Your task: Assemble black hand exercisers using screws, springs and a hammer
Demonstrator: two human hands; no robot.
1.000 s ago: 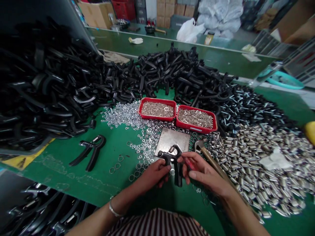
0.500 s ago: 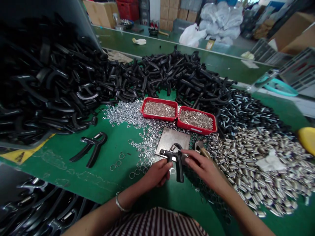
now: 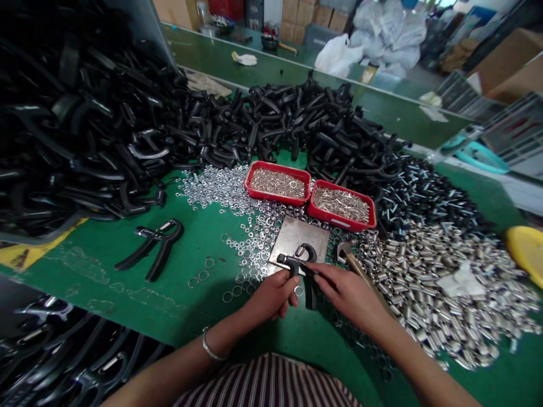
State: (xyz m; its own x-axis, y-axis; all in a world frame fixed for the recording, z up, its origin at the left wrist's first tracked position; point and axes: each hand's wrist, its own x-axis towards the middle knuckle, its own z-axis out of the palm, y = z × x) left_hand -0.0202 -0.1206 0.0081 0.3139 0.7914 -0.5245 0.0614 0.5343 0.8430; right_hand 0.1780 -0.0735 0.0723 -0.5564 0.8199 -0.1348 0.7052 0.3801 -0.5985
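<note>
A black hand gripper (image 3: 302, 261) lies partly on a square metal plate (image 3: 297, 234) on the green table. My left hand (image 3: 271, 295) curls round its left handle. My right hand (image 3: 345, 291) pinches its right handle from the other side. A hammer (image 3: 356, 265) with a wooden handle rests just right of my right hand. Another assembled black hand gripper (image 3: 155, 247) lies apart on the left.
Two red trays (image 3: 279, 183) (image 3: 341, 204) of small metal parts sit behind the plate. Loose washers (image 3: 237, 226) spread left of it, silver springs (image 3: 441, 282) on the right. Big heaps of black handles (image 3: 106, 130) fill the left and back. A yellow object (image 3: 526, 249) is at far right.
Both hands have carried the hand gripper forward, so its head now rests on the metal plate. The view has tilted slightly downward.
</note>
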